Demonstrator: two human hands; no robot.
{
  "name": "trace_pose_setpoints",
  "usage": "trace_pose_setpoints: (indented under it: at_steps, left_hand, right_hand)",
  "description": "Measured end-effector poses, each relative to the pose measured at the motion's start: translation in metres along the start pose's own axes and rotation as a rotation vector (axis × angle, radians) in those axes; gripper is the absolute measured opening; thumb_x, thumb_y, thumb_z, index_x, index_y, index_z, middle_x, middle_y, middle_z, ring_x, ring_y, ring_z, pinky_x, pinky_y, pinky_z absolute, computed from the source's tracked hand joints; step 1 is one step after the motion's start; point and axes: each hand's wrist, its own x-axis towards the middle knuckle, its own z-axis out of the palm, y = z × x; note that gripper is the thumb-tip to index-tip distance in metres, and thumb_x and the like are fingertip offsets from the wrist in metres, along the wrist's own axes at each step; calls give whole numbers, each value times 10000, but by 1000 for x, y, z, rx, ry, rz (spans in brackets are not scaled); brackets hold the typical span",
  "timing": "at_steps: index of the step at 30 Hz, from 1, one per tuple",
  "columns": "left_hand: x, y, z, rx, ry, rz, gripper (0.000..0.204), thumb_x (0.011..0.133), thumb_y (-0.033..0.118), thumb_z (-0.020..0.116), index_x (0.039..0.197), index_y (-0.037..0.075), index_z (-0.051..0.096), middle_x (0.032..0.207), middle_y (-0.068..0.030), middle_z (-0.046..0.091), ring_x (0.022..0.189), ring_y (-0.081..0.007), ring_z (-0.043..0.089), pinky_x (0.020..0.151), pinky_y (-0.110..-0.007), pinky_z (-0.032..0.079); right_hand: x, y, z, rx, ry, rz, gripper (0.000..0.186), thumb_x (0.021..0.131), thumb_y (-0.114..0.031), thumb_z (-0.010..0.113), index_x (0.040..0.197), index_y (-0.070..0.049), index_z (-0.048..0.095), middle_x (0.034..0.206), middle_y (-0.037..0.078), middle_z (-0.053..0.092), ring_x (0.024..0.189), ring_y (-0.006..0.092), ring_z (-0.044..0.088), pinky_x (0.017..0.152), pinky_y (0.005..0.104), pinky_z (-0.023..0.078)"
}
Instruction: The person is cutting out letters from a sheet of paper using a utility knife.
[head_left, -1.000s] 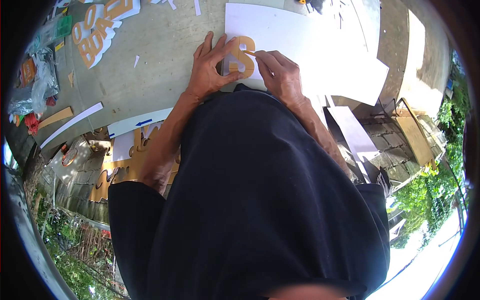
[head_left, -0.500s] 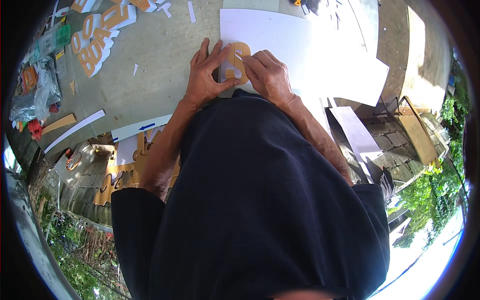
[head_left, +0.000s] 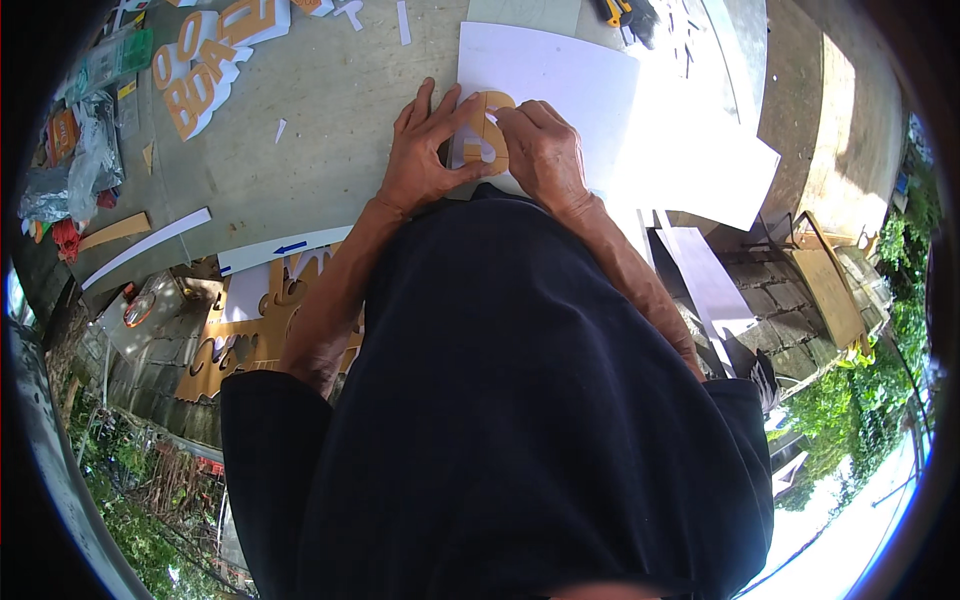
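A curved tan cut-out letter lies on a white sheet at the top centre of the head view. My left hand braces it, thumb at its lower edge and index finger at its upper left, other fingers spread on the sheet's left side and the table. Curled over the letter's upper right, my right hand has its fingertips pinched close to the cut; whatever they hold is hidden.
The grey table holds white-edged tan letters, bags and tools, paper strips and yellow-and-black tools. Cut cardboard lies below its near edge. A wooden board stands at right.
My right hand has turned and curled further over the letter, covering the thin item seen between its fingers earlier. My left hand keeps its hold; the view has shifted slightly.
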Motion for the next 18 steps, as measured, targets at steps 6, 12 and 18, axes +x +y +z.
trace_pose_setpoints:
  at_steps: [6,12,18]
  left_hand:
    - [-1,-2,1,-5,1,-2,911,715,566,861,1507,241,552,1575,-154,485,1532,-405,282,1229,-512,210]
    - [-1,-3,1,9,-12,12,952,716,527,883,1528,181,524,1569,-177,489,1536,-422,274,1226,-524,204]
    - [0,-2,0,5,-29,4,941,718,501,891,1521,169,530,1566,-180,493,1544,-412,264,1226,-530,197]
  right_hand:
    - [9,-4,-4,-80,-28,-11,243,747,1,684,989,-15,692,850,104,620,827,302,657,667,430,563]
    - [19,-24,-41,-47,89,19,147,819,4,695,964,-22,690,808,90,593,762,285,642,634,411,545]
    - [14,-13,-80,120,220,414,120,936,-57,683,1028,-2,736,845,104,730,644,142,662,569,297,510]
